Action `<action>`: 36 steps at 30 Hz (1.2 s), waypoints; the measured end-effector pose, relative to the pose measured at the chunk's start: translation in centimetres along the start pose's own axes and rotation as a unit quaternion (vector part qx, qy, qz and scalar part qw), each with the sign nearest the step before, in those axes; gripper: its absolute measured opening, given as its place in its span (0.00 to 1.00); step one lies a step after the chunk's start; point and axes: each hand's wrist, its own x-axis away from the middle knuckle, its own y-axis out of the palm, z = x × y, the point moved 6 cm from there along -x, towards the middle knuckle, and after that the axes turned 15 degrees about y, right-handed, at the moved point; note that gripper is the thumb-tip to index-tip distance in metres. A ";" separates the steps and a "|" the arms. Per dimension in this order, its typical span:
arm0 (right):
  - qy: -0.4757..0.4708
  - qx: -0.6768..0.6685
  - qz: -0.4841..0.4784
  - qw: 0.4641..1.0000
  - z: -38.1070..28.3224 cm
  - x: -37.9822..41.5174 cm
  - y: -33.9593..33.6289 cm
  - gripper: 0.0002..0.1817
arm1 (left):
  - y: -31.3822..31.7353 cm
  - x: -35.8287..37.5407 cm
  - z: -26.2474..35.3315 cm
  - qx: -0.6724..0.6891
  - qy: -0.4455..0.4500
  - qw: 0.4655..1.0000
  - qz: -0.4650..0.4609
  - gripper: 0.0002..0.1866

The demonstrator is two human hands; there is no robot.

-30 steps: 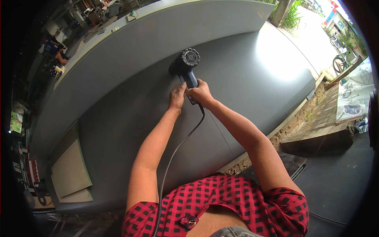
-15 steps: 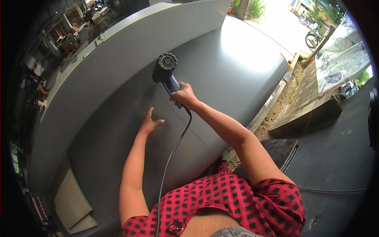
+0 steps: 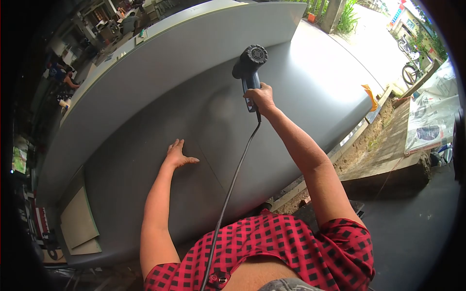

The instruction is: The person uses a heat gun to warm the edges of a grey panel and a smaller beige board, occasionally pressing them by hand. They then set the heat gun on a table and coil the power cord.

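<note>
My right hand (image 3: 261,98) is wrapped round the handle of a dark heat gun (image 3: 250,68), held above a wide grey curved panel (image 3: 145,160). The gun's round vented back end faces up toward me, and its nozzle is hidden beneath. From the handle a black cord (image 3: 235,172) hangs down across the panel to my shirt. My left hand (image 3: 178,156) is on or just over the panel, fingers and thumb spread, holding nothing. A thin straight seam line (image 3: 209,165) runs on the panel just right of that hand.
A tall grey curved wall (image 3: 194,53) rises along the panel's far edge. Two flat beige boards (image 3: 80,220) lie at the lower left. Beyond the right edge are a concrete slab (image 3: 383,150) and plastic sheeting (image 3: 432,109). A person (image 3: 68,76) is far left.
My right hand has carried the heat gun up and to the right, away from my left hand. The left hand has shifted slightly down and left, and the camera view has turned somewhat.
</note>
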 end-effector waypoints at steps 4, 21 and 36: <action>0.003 0.016 0.002 1.000 -0.7 -2.9 -3.0 0.15 | 0.2 0.2 0.5 -0.035 -0.012 0.999 -0.004 0.68; 0.046 0.096 0.016 0.994 0.4 -5.5 -8.4 0.18 | 0.8 -0.5 2.3 -0.071 -0.068 0.994 -0.039 0.69; 0.034 0.151 -0.003 0.988 -0.3 -5.3 -9.4 0.17 | 0.7 -0.4 3.0 -0.069 -0.107 0.991 -0.040 0.71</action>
